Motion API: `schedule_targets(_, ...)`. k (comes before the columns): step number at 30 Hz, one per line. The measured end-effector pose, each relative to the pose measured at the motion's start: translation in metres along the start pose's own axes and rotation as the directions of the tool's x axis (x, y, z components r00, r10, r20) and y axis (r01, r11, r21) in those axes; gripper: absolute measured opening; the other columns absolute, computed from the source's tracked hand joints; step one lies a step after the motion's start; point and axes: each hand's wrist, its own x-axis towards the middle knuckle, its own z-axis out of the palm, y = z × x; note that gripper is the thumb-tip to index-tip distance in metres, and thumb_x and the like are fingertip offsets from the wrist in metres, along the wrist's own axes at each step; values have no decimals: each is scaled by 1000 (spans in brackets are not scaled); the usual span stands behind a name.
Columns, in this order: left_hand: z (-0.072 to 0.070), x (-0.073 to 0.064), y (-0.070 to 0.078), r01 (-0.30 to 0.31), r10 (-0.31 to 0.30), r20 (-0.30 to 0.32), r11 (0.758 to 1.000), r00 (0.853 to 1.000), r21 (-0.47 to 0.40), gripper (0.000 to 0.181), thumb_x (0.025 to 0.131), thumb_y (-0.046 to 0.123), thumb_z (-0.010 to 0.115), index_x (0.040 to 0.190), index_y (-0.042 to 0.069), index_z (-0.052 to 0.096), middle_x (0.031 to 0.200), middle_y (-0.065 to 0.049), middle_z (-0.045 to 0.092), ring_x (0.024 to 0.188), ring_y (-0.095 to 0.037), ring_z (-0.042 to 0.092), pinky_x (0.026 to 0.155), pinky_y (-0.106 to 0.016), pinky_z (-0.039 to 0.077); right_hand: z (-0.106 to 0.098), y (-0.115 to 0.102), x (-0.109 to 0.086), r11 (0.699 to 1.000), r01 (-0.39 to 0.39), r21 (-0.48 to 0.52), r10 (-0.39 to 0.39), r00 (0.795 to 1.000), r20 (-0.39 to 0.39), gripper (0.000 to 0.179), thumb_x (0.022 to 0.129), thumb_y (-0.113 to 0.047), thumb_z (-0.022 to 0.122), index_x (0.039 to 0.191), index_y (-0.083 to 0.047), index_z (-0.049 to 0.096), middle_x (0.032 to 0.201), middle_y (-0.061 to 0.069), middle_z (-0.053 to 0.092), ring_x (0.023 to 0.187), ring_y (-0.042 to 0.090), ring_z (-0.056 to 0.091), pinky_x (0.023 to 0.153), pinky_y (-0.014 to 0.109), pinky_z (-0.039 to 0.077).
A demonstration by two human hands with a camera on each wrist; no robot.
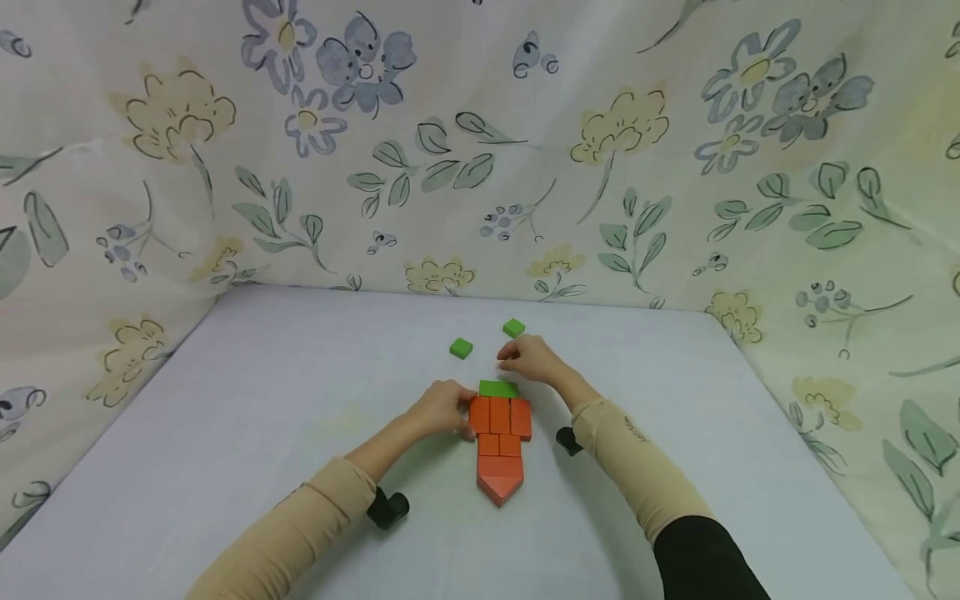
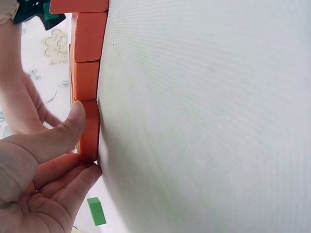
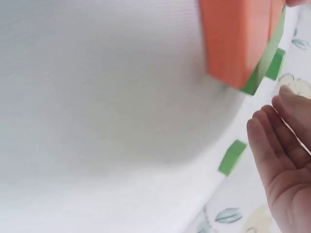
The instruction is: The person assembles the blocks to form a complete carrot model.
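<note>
Orange blocks lie flat together on the table, with a row of upright rectangles [image 1: 499, 417] across, two small blocks [image 1: 499, 445] below, then a wider block [image 1: 500, 467] and a red triangle [image 1: 500, 487]. A green block [image 1: 498, 388] lies along the row's far edge. My left hand [image 1: 442, 407] pinches the leftmost orange block [image 2: 90, 131] between thumb and fingers at its two ends. Just beyond the green block, my right hand [image 1: 536, 358] hovers with relaxed fingers [image 3: 265, 141] and holds nothing. Two small green blocks [image 1: 461, 348] [image 1: 513, 327] lie farther back.
The white tabletop [image 1: 300, 358] extends around the blocks. Floral cloth [image 1: 480, 167] hangs behind and at both sides. A black wrist device sits on each forearm, the left one [image 1: 387, 507] close above the table and the right one [image 1: 569, 441] right of the blocks.
</note>
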Motion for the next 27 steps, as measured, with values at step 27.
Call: schedule_targets(27, -3, 2, 5, 50, -50, 6, 999, 999, 2, 62, 66, 8, 89, 121, -5, 65, 116, -17, 67, 101, -21, 60, 89, -36, 49, 13, -34, 34, 959, 108, -261, -83, 991, 103, 36, 95, 1, 55, 131, 1, 59, 133, 15, 58, 129, 30, 47, 109, 41, 32)
